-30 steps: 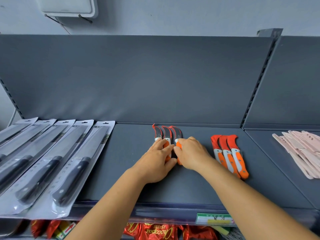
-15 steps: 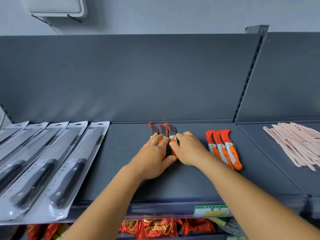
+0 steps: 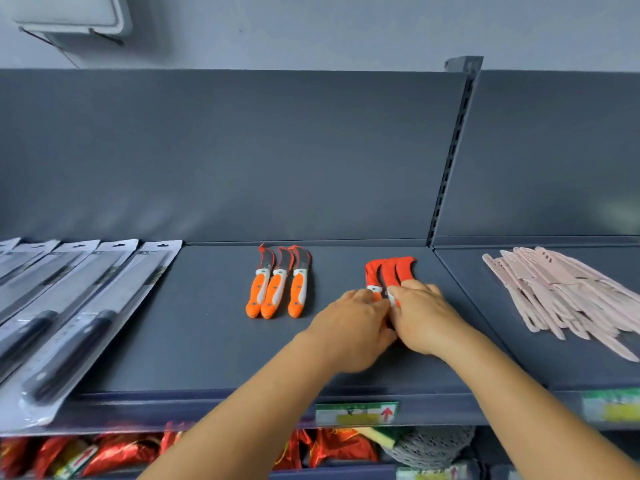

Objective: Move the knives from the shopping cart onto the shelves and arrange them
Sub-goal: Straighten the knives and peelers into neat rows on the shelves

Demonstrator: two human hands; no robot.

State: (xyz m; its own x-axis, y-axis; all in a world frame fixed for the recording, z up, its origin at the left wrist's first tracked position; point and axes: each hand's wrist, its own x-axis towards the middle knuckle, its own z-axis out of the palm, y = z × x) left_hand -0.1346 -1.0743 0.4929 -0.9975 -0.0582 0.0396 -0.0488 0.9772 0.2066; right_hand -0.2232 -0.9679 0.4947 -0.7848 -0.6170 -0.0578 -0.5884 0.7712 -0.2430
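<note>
The grey shelf (image 3: 207, 341) is laid out in groups by type: boxed black-handled knives (image 3: 69, 306) at the left, pale pink knives (image 3: 561, 296) at the right. Three orange-handled knives (image 3: 277, 289) are set parallel, apparently already tidied. The red-sheathed knives (image 3: 389, 271) are gripped at their handles by the left hand (image 3: 349, 327) and right hand (image 3: 426, 317), seemingly to be squared into line.
</note>
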